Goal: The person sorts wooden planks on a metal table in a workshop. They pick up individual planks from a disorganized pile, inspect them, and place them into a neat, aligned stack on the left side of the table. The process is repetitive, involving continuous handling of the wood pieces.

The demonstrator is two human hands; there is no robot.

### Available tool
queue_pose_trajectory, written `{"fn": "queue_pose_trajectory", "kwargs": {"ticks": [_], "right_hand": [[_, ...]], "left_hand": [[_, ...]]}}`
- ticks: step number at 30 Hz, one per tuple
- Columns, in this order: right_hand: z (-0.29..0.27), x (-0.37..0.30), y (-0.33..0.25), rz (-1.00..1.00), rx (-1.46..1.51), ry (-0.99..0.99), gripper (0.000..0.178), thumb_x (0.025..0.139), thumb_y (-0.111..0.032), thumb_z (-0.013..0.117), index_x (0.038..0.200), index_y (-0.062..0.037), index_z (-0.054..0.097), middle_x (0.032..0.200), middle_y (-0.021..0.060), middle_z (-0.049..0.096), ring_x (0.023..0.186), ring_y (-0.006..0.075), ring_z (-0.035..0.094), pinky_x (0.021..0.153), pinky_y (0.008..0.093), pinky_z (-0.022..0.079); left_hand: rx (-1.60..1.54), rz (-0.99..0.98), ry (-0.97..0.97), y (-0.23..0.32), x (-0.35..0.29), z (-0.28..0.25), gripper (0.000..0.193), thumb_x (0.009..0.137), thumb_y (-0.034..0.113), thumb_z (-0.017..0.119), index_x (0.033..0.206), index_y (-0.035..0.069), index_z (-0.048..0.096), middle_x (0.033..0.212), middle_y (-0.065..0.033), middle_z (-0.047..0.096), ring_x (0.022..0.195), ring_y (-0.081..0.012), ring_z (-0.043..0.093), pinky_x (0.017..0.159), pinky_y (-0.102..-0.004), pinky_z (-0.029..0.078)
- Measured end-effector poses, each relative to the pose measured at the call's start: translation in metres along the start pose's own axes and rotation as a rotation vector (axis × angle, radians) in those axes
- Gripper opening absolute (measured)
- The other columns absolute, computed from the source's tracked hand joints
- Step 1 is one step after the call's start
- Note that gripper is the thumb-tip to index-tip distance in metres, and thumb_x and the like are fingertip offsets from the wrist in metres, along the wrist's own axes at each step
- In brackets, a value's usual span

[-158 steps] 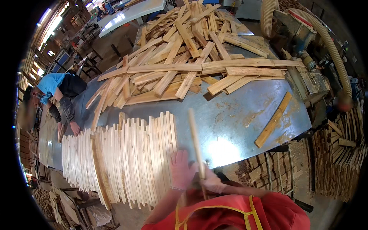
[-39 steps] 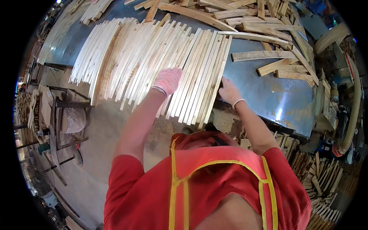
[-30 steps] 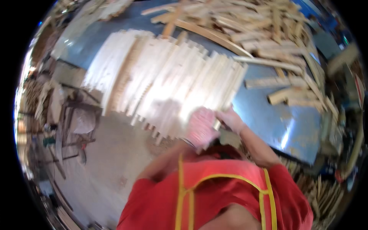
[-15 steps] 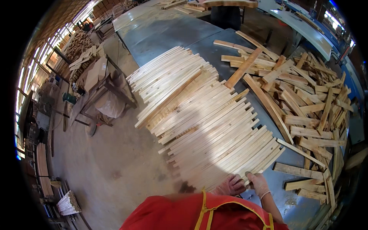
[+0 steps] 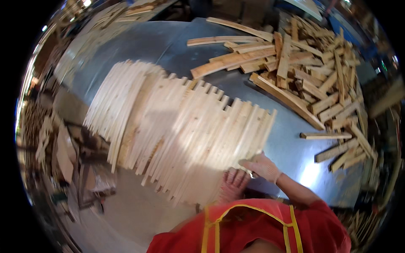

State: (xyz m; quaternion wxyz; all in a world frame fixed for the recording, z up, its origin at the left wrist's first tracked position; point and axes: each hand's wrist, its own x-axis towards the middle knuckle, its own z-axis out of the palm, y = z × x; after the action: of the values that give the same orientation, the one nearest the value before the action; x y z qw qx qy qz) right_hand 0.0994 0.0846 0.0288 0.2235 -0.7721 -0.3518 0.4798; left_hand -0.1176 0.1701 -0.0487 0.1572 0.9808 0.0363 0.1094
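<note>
A wide row of pale wooden strips (image 5: 168, 122) lies side by side on a blue-grey metal table (image 5: 291, 139), their ends uneven. Both my hands, in thin light gloves, are at the near right end of this row. My left hand (image 5: 233, 185) rests against the strips' near ends, its fingers stretched out side by side. Just right of it, my right hand (image 5: 263, 168) grips the outermost strips at their near corner. Its thumb reaches left over the wood, and its other fingers are partly hidden beneath the hand.
A loose heap of rough wooden pieces (image 5: 312, 76) covers the table's right side, with a long plank (image 5: 287, 101) along its near edge. More boards (image 5: 139, 10) lie at the far left. Left of the table, a cardboard sheet (image 5: 64, 154) leans beside a wooden stand.
The view has turned, so the row and heap appear shifted left and higher. My hands stay at the row's near end; the right thumb now stretches further across the strips.
</note>
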Motion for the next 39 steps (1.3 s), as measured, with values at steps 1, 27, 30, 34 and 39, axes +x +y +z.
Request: {"fn": "queue_pose_trajectory", "kwargs": {"ticks": [1, 27, 30, 34, 39], "right_hand": [[0.003, 0.017, -0.035, 0.066, -0.007, -0.006, 0.051, 0.108, -0.055, 0.049, 0.107, -0.0149, 0.079, 0.068, 0.0172, 0.067, 0.070, 0.0353, 0.068, 0.080, 0.0454, 0.056], [-0.163, 0.097, 0.028, 0.129, -0.735, 0.716, 0.017, 0.091, -0.029, 0.071, 0.086, -0.0179, 0.083, 0.090, 0.0068, 0.078, 0.092, 0.0346, 0.074, 0.088, 0.0508, 0.051], [-0.111, 0.074, -0.030, -0.420, -0.523, 0.517, 0.055, 0.088, -0.034, 0.076, 0.135, -0.0053, 0.070, 0.132, 0.0169, 0.072, 0.127, 0.0359, 0.066, 0.107, 0.0477, 0.051], [-0.192, -0.007, -0.070, -0.432, -0.089, 0.636, 0.081, 0.089, -0.034, 0.079, 0.158, -0.0026, 0.052, 0.161, 0.0211, 0.055, 0.152, 0.0367, 0.048, 0.127, 0.0441, 0.038], [-0.275, -0.157, -0.093, -0.592, 0.036, 1.015, 0.090, 0.078, -0.027, 0.095, 0.154, -0.0028, 0.055, 0.156, 0.0192, 0.057, 0.143, 0.0314, 0.057, 0.123, 0.0414, 0.043]], "left_hand": [[-0.016, -0.046, 0.028, -0.028, -0.005, -0.007, 0.074, 0.082, 0.043, 0.078, 0.147, 0.016, 0.056, 0.152, -0.0120, 0.051, 0.145, -0.0398, 0.045, 0.119, -0.0650, 0.035], [0.240, -0.088, -0.117, -0.161, 0.135, -0.127, 0.100, 0.081, 0.046, 0.086, 0.163, 0.007, 0.043, 0.161, -0.0207, 0.048, 0.156, -0.0436, 0.037, 0.123, -0.0622, 0.034], [0.246, 0.004, -0.177, -0.115, 0.166, -0.092, 0.098, 0.080, 0.048, 0.085, 0.160, 0.005, 0.046, 0.158, -0.0178, 0.052, 0.151, -0.0392, 0.044, 0.124, -0.0578, 0.034], [0.182, -0.327, -0.662, -0.110, 0.174, -0.066, 0.094, 0.081, 0.049, 0.084, 0.159, 0.010, 0.047, 0.146, -0.0149, 0.061, 0.135, -0.0358, 0.059, 0.109, -0.0529, 0.048], [-0.124, -0.607, -0.621, -0.136, 0.125, -0.080, 0.080, 0.089, 0.031, 0.077, 0.159, 0.010, 0.045, 0.124, -0.0179, 0.072, 0.115, -0.0406, 0.071, 0.098, -0.0505, 0.057]]}}
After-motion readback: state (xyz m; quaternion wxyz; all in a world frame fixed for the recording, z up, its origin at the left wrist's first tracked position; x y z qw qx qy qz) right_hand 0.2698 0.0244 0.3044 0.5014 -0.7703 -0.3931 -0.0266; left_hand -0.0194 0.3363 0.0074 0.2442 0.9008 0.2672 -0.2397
